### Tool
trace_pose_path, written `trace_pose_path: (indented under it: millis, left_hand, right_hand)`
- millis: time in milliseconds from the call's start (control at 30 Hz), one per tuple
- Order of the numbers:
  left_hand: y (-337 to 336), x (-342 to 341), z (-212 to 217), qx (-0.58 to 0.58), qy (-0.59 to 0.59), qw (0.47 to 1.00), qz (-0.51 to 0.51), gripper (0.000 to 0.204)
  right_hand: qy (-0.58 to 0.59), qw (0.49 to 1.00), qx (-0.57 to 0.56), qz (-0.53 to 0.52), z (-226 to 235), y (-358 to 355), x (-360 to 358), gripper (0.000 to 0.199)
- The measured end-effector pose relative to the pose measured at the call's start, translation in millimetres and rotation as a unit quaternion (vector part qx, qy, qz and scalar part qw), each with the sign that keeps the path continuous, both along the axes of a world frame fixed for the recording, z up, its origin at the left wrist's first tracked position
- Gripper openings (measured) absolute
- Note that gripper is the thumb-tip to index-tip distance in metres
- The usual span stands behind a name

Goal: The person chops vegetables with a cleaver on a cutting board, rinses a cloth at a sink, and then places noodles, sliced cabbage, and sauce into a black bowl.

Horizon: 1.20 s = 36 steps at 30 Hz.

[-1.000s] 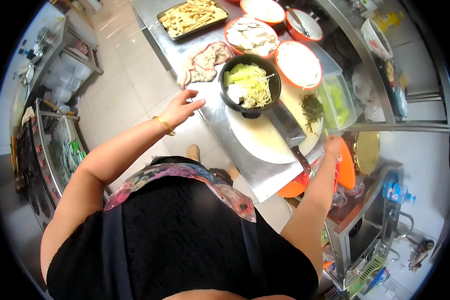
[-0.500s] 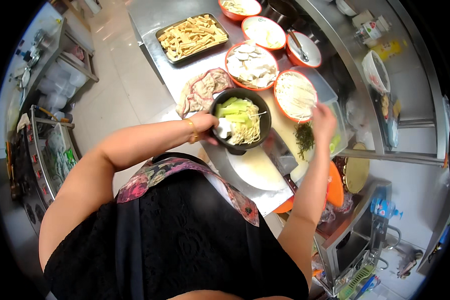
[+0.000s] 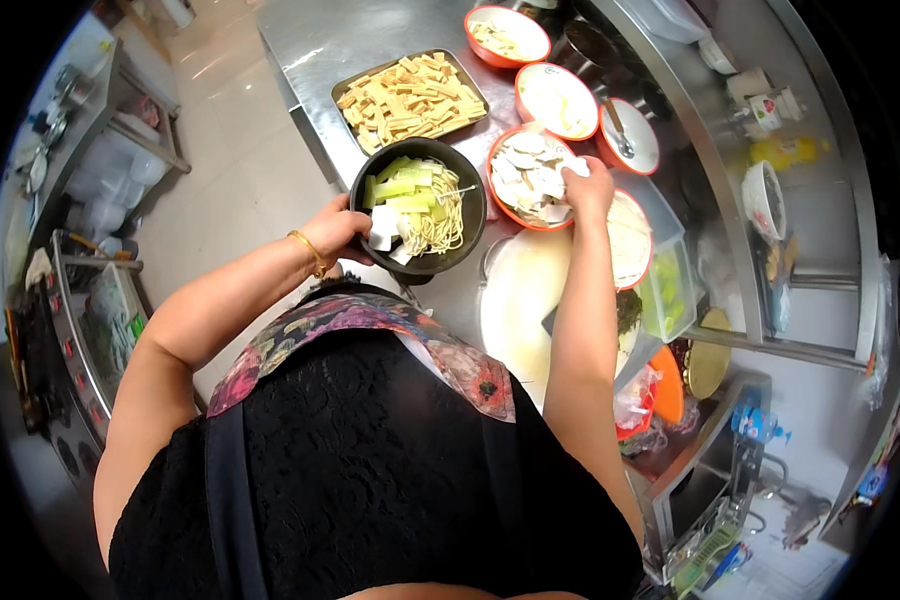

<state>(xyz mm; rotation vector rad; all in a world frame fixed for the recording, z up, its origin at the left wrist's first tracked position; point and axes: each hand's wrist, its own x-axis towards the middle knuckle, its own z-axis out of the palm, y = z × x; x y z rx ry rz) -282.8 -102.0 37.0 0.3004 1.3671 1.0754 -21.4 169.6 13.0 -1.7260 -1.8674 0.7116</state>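
black bowl (image 3: 418, 207) of noodles and greens, on steel counter (image 3: 320, 50): left hand (image 3: 338, 230) curled on its rim; likely heavy, slick, best gripped there. right hand (image 3: 588, 185) pinches thin white slices (image 3: 526, 175), soft, fragile, over orange bowl (image 3: 498, 205).

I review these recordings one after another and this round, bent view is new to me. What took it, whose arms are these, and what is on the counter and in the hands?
A wide fisheye camera worn on a person's head took it, looking down, so straight edges bend and the person's own arms enter from below. The left hand holds the rim of a black bowl filled with noodles and pale green vegetables. The right hand reaches over an orange bowl of white slices; whether it grips any is unclear. A tray of tan strips and more orange bowls stand on the steel counter, with a white cutting board nearer the person.
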Motion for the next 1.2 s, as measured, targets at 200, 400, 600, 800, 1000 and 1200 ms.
trace_pose_path:
  millis: [200,400,600,800,1000,1200]
  left_hand:
    - [27,-55,-11,-0.023,-0.005,0.997,-0.08,0.047]
    - [63,-71,-19,-0.015,-0.015,0.986,-0.168,0.046]
    - [81,-71,-41,-0.024,-0.028,0.971,-0.235,0.057]
    - [83,-72,-60,-0.022,-0.018,0.962,-0.271,0.058]
    - [81,-73,-74,-0.033,-0.042,0.963,-0.263,0.055]
    - [87,-71,-79,-0.062,-0.045,0.967,-0.244,0.056]
  right_hand:
    - [0.238,0.965,-0.073,-0.086,34,-32,0,0.033]
    - [0.282,0.957,-0.073,0.003,81,-95,-56,0.027]
    - [0.13,0.982,-0.118,0.064,55,-136,-130,0.015]
    - [0.096,0.993,-0.005,0.064,32,-141,-136,0.018]
    - [0.086,0.988,-0.112,0.056,6,-144,-139,0.02]
    - [0.023,0.991,-0.101,0.086,-1,-134,-136,0.02]
